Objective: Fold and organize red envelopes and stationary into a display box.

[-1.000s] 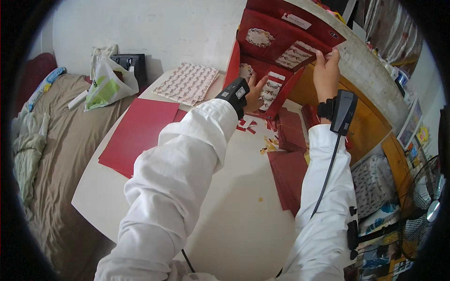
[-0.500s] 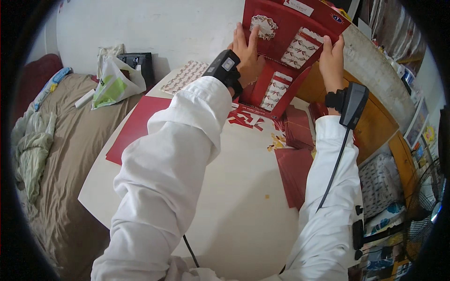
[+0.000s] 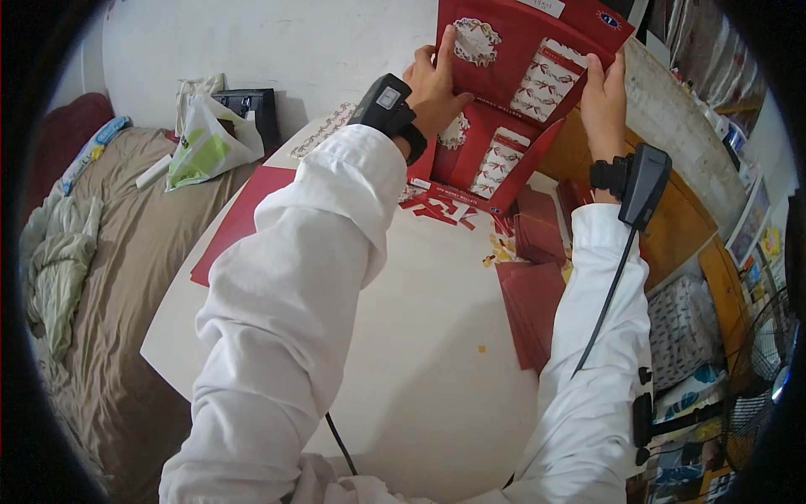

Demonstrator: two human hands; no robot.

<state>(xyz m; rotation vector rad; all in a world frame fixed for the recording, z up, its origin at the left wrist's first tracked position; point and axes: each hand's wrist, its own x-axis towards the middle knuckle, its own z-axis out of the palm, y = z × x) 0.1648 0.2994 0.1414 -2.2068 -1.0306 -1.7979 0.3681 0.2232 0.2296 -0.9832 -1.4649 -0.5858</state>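
While clasped at left edge by left hand (image 3: 432, 94) and right edge by right hand (image 3: 603, 102): red box (image 3: 504, 80), far side of counter (image 3: 420, 336); red sheet (image 3: 252, 217) left.

Black wrist devices (image 3: 649, 186) adjoin rumpled white sleeves (image 3: 290, 252)

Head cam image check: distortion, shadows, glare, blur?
Head view: black fisheye rim eats the corners and crowds the fan; head view: soft shadow on the white tabletop between the sleeves; head view: no strong glare on the open red box, though its front-edge lettering looks soft.
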